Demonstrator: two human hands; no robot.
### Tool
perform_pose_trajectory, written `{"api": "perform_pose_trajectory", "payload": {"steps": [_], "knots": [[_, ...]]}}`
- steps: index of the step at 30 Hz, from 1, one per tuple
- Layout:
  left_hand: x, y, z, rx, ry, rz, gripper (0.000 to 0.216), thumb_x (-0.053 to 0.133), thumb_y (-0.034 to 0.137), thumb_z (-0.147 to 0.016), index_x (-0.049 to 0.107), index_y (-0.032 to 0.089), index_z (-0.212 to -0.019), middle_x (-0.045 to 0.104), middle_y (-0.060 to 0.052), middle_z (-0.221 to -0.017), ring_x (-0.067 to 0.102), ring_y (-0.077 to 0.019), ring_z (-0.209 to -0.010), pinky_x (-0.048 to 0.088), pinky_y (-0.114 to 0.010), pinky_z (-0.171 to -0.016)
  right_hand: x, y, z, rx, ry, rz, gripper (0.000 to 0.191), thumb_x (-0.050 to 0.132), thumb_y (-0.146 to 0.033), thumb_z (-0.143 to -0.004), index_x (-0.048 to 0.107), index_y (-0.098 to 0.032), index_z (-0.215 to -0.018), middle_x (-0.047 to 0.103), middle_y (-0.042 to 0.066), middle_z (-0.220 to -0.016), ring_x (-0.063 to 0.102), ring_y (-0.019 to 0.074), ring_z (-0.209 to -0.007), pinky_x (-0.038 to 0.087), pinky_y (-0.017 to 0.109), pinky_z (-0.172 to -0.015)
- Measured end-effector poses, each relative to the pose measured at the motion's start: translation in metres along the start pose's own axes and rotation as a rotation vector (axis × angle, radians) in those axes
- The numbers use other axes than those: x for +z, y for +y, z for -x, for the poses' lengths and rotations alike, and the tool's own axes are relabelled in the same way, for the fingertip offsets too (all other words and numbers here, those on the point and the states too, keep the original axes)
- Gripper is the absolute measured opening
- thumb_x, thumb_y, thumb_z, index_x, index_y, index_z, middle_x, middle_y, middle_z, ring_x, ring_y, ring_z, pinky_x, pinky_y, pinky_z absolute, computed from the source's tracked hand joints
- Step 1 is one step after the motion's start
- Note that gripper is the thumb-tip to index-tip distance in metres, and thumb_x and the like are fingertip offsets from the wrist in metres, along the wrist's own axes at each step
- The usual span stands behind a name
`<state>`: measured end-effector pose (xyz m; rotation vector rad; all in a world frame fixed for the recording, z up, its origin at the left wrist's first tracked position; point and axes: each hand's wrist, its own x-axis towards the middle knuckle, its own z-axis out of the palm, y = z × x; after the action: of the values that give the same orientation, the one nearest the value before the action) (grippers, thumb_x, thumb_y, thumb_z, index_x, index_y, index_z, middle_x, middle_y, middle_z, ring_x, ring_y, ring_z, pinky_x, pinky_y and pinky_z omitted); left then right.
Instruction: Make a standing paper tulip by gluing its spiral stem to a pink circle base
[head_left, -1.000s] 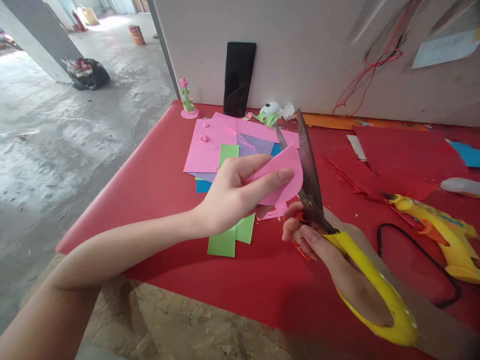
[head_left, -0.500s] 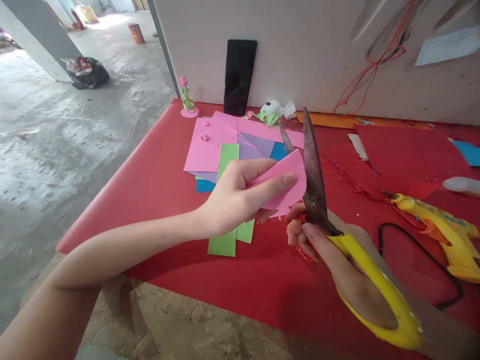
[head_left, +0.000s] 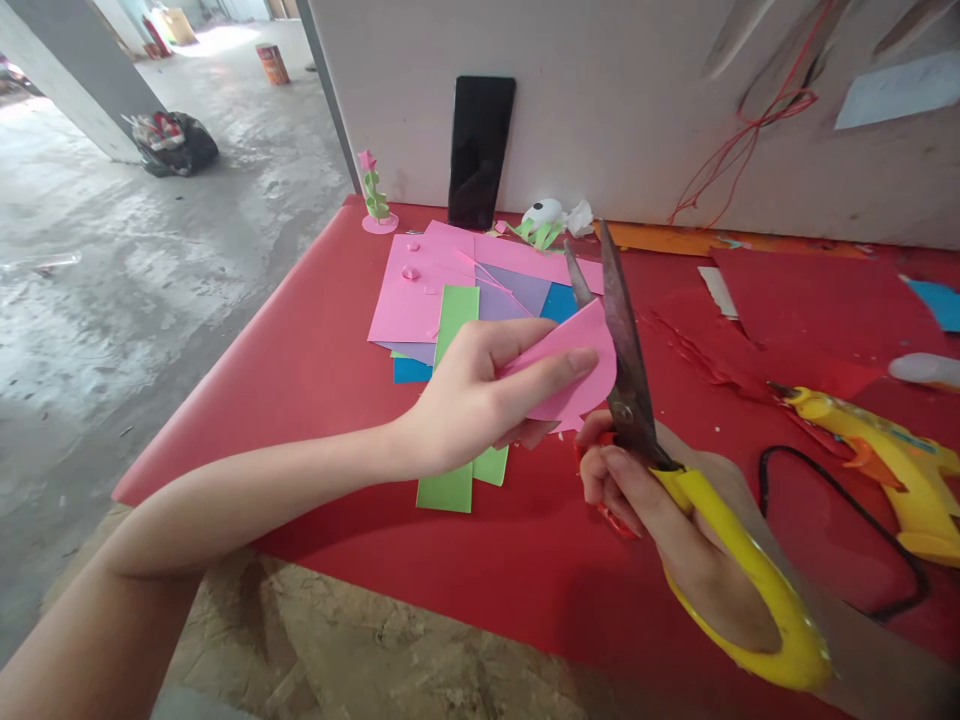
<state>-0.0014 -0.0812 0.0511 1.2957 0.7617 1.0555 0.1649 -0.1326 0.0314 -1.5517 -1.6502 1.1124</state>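
Observation:
My left hand [head_left: 480, 400] pinches a piece of pink paper [head_left: 574, 385] between thumb and fingers; its right edge is cut round. In my right hand [head_left: 652, 500] are scissors [head_left: 630, 360] with dark blades and one yellow handle loop; a bit of red shows at my fingers. The blades are parted, with the paper's curved edge between or against them; the exact contact is partly hidden. Beneath my left hand lie green paper strips [head_left: 446, 490], overlapping pink paper sheets [head_left: 420, 310], a purple sheet [head_left: 517, 290] and blue paper [head_left: 411, 371].
A black phone [head_left: 481, 150] leans on the wall behind the red table [head_left: 300, 360]. Near it stand a small paper flower [head_left: 373, 190] and a white rounded object [head_left: 541, 213]. To the right lie a yellow glue gun [head_left: 877, 450] with a black cord and red sheets [head_left: 810, 300].
The scissor blades have come closer together, and their tips have shifted slightly. The yellow handle has moved a little left. My left hand holds the pink paper almost in place.

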Motion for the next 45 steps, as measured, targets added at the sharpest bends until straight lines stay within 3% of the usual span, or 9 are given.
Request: {"api": "perform_pose_trajectory", "payload": {"steps": [10,16,20,25,31,34,38,41,45], "knots": [[0.0,0.0,-0.001,-0.039,0.01,0.029,0.04,0.068,0.021,-0.078,0.041,0.014,-0.049,0.043,0.008,-0.036,0.037,0.0015,-0.03,0.025,-0.01,-0.03,0.001,-0.002,0.001,-0.002,0.015,-0.042,0.031,0.045,-0.049,-0.09,0.055,-0.02,-0.086,0.045,-0.005,-0.057,0.038,0.0029,-0.047,0.03,0.017,-0.046],[0.0,0.0,-0.001,-0.034,0.011,0.0,0.043,0.069,0.025,-0.078,0.04,0.015,-0.048,0.041,0.008,-0.036,0.035,0.0014,-0.03,0.024,-0.011,-0.03,-0.003,0.005,-0.004,-0.145,-0.02,0.019,0.032,0.045,-0.048,-0.09,0.055,-0.018,-0.083,0.045,-0.005,-0.05,0.036,0.0023,-0.038,0.029,0.014,-0.037],[-0.001,0.0,-0.002,-0.024,0.015,-0.009,0.047,0.071,0.034,-0.077,0.039,0.016,-0.048,0.04,0.008,-0.036,0.036,0.0001,-0.03,0.024,-0.014,-0.029,-0.001,-0.002,-0.002,0.025,0.042,-0.035,0.032,0.046,-0.049,-0.09,0.054,-0.019,-0.084,0.044,-0.004,-0.051,0.035,0.0034,-0.04,0.029,0.015,-0.036],[-0.001,-0.001,-0.003,-0.018,0.023,-0.016,0.05,0.07,0.041,-0.077,0.038,0.017,-0.048,0.039,0.008,-0.038,0.037,-0.0007,-0.031,0.026,-0.015,-0.029,-0.004,-0.002,-0.006,0.044,-0.008,-0.148,0.037,0.047,-0.055,-0.088,0.052,-0.019,-0.089,0.045,-0.004,-0.051,0.032,0.004,-0.038,0.031,0.017,-0.036],[-0.001,-0.005,-0.004,0.05,0.024,-0.056,0.036,0.061,0.04,-0.085,0.046,0.018,-0.061,0.049,0.006,-0.048,0.041,-0.0018,-0.036,0.032,-0.017,-0.035,-0.016,-0.001,-0.02,0.068,-0.248,-0.361,0.048,0.055,-0.063,-0.082,0.047,-0.016,-0.092,0.044,-0.006,-0.049,0.031,0.0024,-0.036,0.027,0.015,-0.034],[-0.002,-0.008,-0.005,0.08,0.023,-0.12,0.04,0.053,0.047,-0.089,0.05,0.017,-0.062,0.049,0.004,-0.053,0.04,-0.0024,-0.04,0.035,-0.019,-0.039,-0.018,-0.004,-0.022,0.053,-0.242,-0.454,0.045,0.055,-0.059,-0.083,0.046,-0.016,-0.09,0.046,-0.006,-0.049,0.03,0.0017,-0.033,0.026,0.014,-0.031],[-0.007,-0.015,-0.007,0.289,0.004,-0.424,0.029,0.046,0.038,-0.093,0.067,0.018,-0.089,0.054,-0.001,-0.072,0.048,-0.0065,-0.057,0.045,-0.021,-0.051,-0.017,-0.006,-0.021,0.051,-0.262,-0.562,0.037,0.052,-0.053,-0.087,0.048,-0.016,-0.081,0.044,-0.006,-0.05,0.027,0.0009,-0.033,0.022,0.013,-0.029],[-0.012,-0.025,-0.009,0.627,0.031,-0.772,0.032,0.052,0.024,-0.087,0.062,0.023,-0.117,0.055,-0.005,-0.092,0.054,-0.0137,-0.083,0.052,-0.025,-0.069,-0.019,-0.008,-0.018,0.082,-0.282,-0.525,0.05,0.054,-0.057,-0.084,0.044,-0.014,-0.059,0.039,-0.004,-0.048,0.026,-0.0002,-0.035,0.021,0.014,-0.031],[-0.014,-0.034,-0.008,0.828,0.098,-0.985,0.049,0.052,0.016,-0.084,0.051,0.025,-0.131,0.053,-0.009,-0.1,0.053,-0.0169,-0.088,0.05,-0.025,-0.063,-0.022,-0.011,-0.015,0.095,-0.291,-0.468,0.056,0.056,-0.059,-0.082,0.044,-0.014,-0.053,0.028,-0.005,-0.042,0.027,0.0001,-0.037,0.022,0.013,-0.036]]}}
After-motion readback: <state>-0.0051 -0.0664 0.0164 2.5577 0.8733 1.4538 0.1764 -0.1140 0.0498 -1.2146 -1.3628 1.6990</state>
